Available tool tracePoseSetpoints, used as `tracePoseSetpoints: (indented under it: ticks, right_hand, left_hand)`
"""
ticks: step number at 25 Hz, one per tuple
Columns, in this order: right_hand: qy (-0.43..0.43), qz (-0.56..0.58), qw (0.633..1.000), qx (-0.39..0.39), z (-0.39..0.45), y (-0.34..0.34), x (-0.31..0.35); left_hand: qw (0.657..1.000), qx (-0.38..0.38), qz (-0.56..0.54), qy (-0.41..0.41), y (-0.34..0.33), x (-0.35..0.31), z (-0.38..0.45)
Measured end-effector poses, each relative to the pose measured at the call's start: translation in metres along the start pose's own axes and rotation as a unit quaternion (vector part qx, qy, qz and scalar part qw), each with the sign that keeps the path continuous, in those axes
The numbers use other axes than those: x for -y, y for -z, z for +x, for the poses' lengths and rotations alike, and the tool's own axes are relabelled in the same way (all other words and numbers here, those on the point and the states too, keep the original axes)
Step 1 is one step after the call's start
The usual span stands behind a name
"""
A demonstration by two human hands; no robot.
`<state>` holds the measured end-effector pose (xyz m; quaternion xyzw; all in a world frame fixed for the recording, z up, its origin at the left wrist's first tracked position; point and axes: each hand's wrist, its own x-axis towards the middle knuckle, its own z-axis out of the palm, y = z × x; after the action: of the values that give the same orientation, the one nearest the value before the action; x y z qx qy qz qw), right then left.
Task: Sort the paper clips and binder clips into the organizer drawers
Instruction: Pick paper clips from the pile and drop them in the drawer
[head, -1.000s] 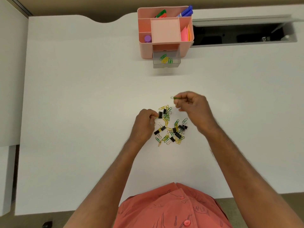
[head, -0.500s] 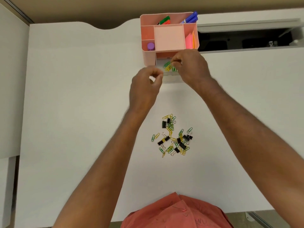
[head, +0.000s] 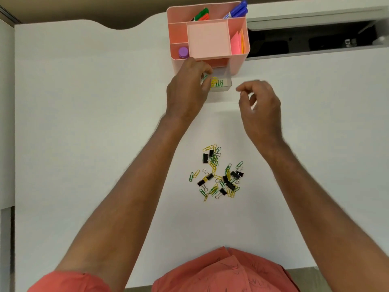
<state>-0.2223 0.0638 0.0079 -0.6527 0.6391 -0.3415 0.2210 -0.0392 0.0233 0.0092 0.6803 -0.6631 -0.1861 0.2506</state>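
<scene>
A pink desk organizer (head: 239,65) stands at the far middle of the white desk, with its clear drawer (head: 227,86) pulled out. Yellow and green paper clips (head: 216,83) lie inside the drawer. My left hand (head: 186,89) hovers over the drawer's left side and pinches a green paper clip (head: 204,77) between finger and thumb. To the right of the drawer my right hand (head: 261,106) hangs in the air with loosely curled fingers and holds nothing. A mixed pile of green and yellow paper clips and black binder clips (head: 219,173) lies on the desk nearer to me.
The organizer's top holds markers (head: 236,10), a purple cap (head: 183,52) and sticky notes (head: 236,44). A dark open cable slot (head: 311,41) runs along the desk's back right. The desk's left edge meets a wall panel.
My right hand has drawn back from the drawer to the right, with nothing in it. My left hand has moved forward from in front of the drawer to over its left side.
</scene>
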Motion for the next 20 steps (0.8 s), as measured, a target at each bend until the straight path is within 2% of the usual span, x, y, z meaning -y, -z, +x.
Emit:
tracePoseSetpoints:
  ticks: [2,4,6,8,10,13,16,20]
  right_hand:
    - [-0.025,-0.002,0.998,0.061,-0.035,-0.002,-0.011]
    - [-0.047,-0.028,0.986,0.16,-0.066,-0.007,-0.022]
    - [-0.036,-0.074,0.962,0.262,-0.089,-0.01,-0.029]
    - [0.001,-0.125,0.935,0.332,-0.101,-0.01,-0.031]
    - [0.041,-0.16,0.924,0.344,-0.103,-0.01,-0.031]
    - [0.068,-0.161,0.929,0.327,-0.103,-0.014,-0.035]
    - [0.045,-0.132,0.941,0.307,-0.105,-0.017,-0.037]
    - [0.007,-0.123,0.955,0.27,-0.116,-0.014,-0.037]
  left_hand:
    - [0.998,-0.013,-0.058,-0.005,-0.005,0.001,-0.037]
    - [0.996,0.025,-0.077,0.028,-0.017,0.006,-0.082]
    - [0.991,0.084,-0.075,0.075,-0.029,0.014,-0.122]
    - [0.987,0.111,-0.066,0.095,-0.035,0.022,-0.154]
    - [0.987,0.111,-0.056,0.106,-0.036,0.024,-0.179]
    - [0.985,0.108,-0.029,0.134,-0.035,0.024,-0.206]
    - [0.98,0.125,0.018,0.154,-0.034,0.025,-0.214]
    - [0.978,0.154,0.067,0.124,-0.035,0.016,-0.212]
